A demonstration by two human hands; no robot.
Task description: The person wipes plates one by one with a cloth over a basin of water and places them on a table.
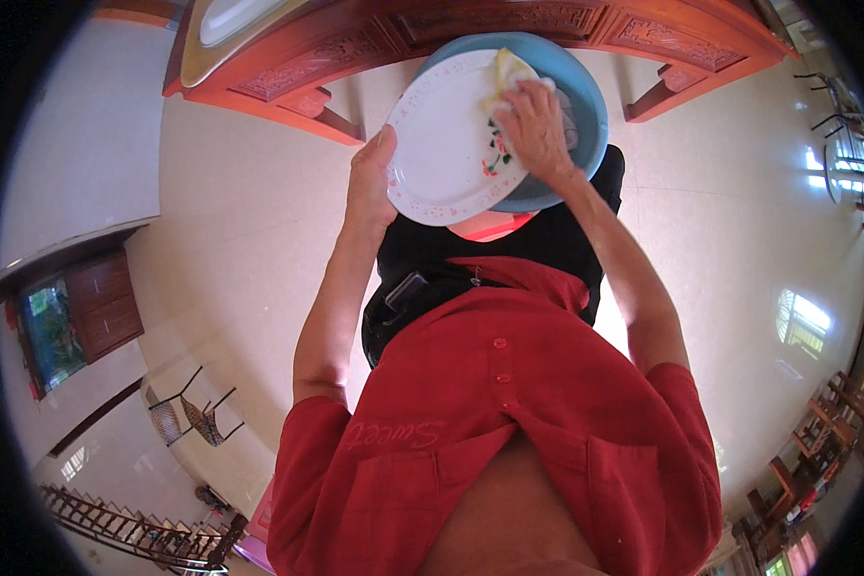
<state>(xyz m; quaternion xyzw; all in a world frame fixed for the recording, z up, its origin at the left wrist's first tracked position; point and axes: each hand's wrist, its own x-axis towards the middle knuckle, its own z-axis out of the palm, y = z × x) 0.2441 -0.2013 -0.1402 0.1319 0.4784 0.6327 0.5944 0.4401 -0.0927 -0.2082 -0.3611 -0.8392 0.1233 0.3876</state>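
Note:
A white oval plate with a red floral pattern is tilted over a blue plastic basin. My left hand grips its left rim, thumb on the upper face. Pressed to the plate's right side, my right hand has a yellow-and-white cloth under its fingers. The hand covers part of the cloth and of the red flower motif. Inside the basin, right of the plate, lies a greyish item, mostly hidden; I cannot tell what it is.
A carved reddish wooden table stands just beyond the basin, with a white tray-like item on its corner. My knees in black trousers are below the basin. Chairs stand at lower left, and wooden furniture lines the right.

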